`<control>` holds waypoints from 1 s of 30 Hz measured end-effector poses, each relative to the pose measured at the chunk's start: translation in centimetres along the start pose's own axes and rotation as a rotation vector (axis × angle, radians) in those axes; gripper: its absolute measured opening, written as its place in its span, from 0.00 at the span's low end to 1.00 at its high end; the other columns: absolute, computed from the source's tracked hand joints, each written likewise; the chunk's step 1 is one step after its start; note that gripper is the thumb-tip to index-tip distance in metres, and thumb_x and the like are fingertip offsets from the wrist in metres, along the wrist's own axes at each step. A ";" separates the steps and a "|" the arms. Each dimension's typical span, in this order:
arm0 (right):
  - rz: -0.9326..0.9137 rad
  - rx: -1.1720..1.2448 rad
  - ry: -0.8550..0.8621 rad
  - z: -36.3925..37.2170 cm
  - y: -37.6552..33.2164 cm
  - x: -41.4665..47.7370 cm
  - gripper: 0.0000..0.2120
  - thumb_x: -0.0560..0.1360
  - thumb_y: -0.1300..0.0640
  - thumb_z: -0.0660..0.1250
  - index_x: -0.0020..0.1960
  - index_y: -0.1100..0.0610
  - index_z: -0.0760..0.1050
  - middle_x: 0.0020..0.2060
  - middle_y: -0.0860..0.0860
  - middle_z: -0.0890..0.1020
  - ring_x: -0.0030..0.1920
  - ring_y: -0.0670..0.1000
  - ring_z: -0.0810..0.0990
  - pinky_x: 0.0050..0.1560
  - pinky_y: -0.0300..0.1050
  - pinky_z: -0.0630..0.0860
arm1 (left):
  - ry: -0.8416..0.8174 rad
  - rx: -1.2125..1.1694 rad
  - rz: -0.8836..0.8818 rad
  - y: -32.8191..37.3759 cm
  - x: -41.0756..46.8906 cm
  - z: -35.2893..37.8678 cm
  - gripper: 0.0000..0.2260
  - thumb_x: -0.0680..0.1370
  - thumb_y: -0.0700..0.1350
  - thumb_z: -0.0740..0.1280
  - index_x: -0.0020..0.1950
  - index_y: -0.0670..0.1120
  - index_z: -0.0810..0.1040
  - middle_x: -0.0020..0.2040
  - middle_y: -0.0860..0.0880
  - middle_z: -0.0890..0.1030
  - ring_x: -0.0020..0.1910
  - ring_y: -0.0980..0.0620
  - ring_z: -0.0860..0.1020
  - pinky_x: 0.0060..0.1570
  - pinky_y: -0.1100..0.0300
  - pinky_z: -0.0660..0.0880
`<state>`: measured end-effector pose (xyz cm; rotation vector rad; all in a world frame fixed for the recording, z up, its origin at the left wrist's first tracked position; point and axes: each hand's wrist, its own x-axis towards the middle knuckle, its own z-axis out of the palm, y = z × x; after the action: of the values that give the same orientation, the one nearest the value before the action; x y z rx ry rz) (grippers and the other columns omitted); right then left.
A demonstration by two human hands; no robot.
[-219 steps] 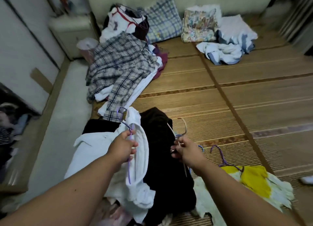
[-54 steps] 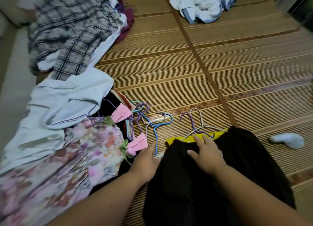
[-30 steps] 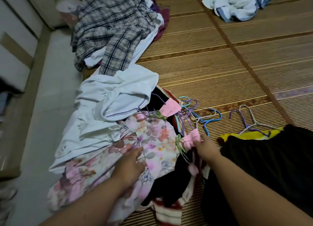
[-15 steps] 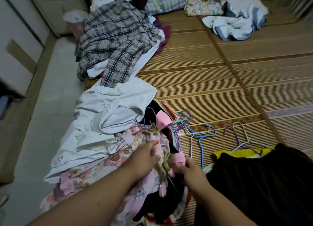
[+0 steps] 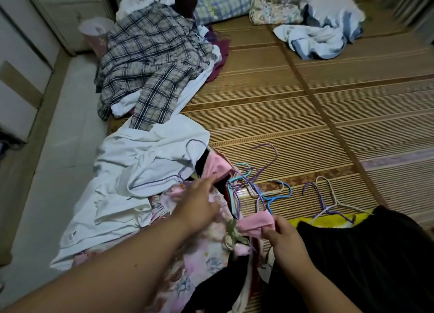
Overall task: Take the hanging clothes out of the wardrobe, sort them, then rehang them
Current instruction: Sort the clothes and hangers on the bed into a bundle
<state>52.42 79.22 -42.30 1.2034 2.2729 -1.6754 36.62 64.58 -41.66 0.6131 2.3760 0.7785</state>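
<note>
While the floral dress (image 5: 202, 258) lies on top of the heap in front of you, your right hand (image 5: 290, 241) pinches its near pink sleeve (image 5: 256, 223) between thumb and fingers. Your left hand (image 5: 199, 206) lies on the bodice, fingers stretched to the far pink sleeve (image 5: 217, 169). They touch it with no visible curl round anything, so I read that hand as open. One hand per shoulder makes sense: it spreads the neckline so you can find the dress's hanger and lift it clear. I can't tell which wire belongs to it, since the hanger tangle (image 5: 267, 198) sits right at the collar on the bamboo mat (image 5: 305, 129), hooks crossed. Expect snagging, so free the hook before pulling. The layout looks like sorting in progress. The white garment (image 5: 141, 172) is just left of the dress, partly overlapping it. The plaid pile (image 5: 152, 61) is further back. The black garment (image 5: 375, 254) is on your right, over a yellow garment (image 5: 328, 220), with two hangers (image 5: 337, 202) poking out. The pale blue heap (image 5: 324, 35) is well apart at the far side. Nothing is rehung yet, as far as I can see. The dress fabric looks thin and floppy, so it'll sag between your hands.
</note>
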 end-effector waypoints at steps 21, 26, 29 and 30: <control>-0.427 -0.288 0.111 -17.4 -19.0 -15.3 0.09 0.74 0.63 0.66 0.40 0.50 0.79 0.41 0.53 0.83 0.46 0.56 0.81 0.50 0.53 0.76 | 0.147 0.516 0.345 18.0 -13.6 -21.1 0.09 0.80 0.51 0.62 0.47 0.48 0.76 0.42 0.48 0.79 0.43 0.47 0.76 0.37 0.56 0.66; -0.498 -0.293 0.266 -22.4 -21.8 -20.9 0.07 0.76 0.61 0.65 0.48 0.53 0.81 0.39 0.47 0.82 0.42 0.50 0.80 0.43 0.44 0.76 | 0.212 0.435 0.513 22.8 -18.5 -21.5 0.05 0.76 0.46 0.66 0.40 0.48 0.74 0.38 0.48 0.76 0.39 0.47 0.74 0.35 0.56 0.67; -0.531 -0.326 0.338 -25.9 -22.0 -24.6 0.08 0.76 0.62 0.65 0.48 0.52 0.80 0.36 0.45 0.79 0.37 0.42 0.75 0.35 0.35 0.68 | 0.182 0.384 0.604 26.3 -21.6 -20.9 0.06 0.71 0.39 0.66 0.44 0.49 0.77 0.40 0.50 0.77 0.41 0.48 0.75 0.38 0.57 0.69; -0.536 -0.333 0.355 -27.0 -21.7 -25.7 0.08 0.76 0.63 0.65 0.48 0.52 0.80 0.37 0.45 0.79 0.38 0.43 0.75 0.36 0.35 0.68 | 0.176 0.373 0.621 27.5 -22.6 -20.5 0.09 0.71 0.37 0.66 0.47 0.49 0.78 0.41 0.51 0.77 0.42 0.49 0.75 0.38 0.57 0.70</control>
<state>66.85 85.78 -2.16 0.9257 3.1555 -1.1730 47.09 63.85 -1.96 1.5416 2.5293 0.6488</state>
